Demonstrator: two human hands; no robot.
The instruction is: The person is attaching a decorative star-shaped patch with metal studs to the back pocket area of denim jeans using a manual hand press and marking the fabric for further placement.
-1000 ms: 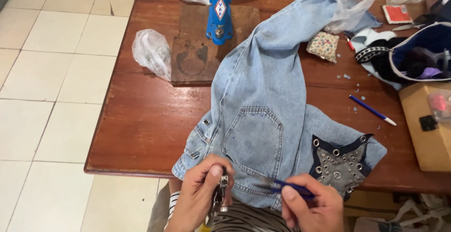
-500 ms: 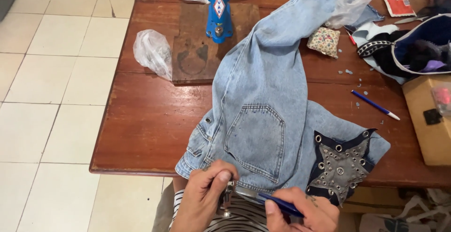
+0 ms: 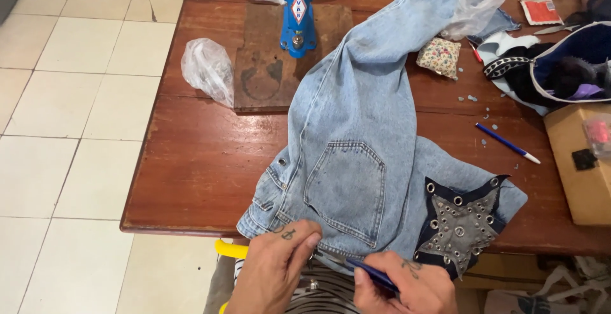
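We see a pair of light blue denim jeans [image 3: 356, 129] spread over the reddish-brown wooden table [image 3: 197, 161]. Our left hand [image 3: 277, 269] presses the near hem, while our right hand [image 3: 407, 285] grips a dark blue pen [image 3: 372, 274] against the fabric. A studded grey star patch [image 3: 461, 228] sits beside it. A blue hand press [image 3: 298, 12] stands farther back.

Bare forearms, no sleeves. Small dark tattoos mark the left hand [image 3: 275, 269] and right hand [image 3: 407, 285]. Striped black-and-white clothing below.
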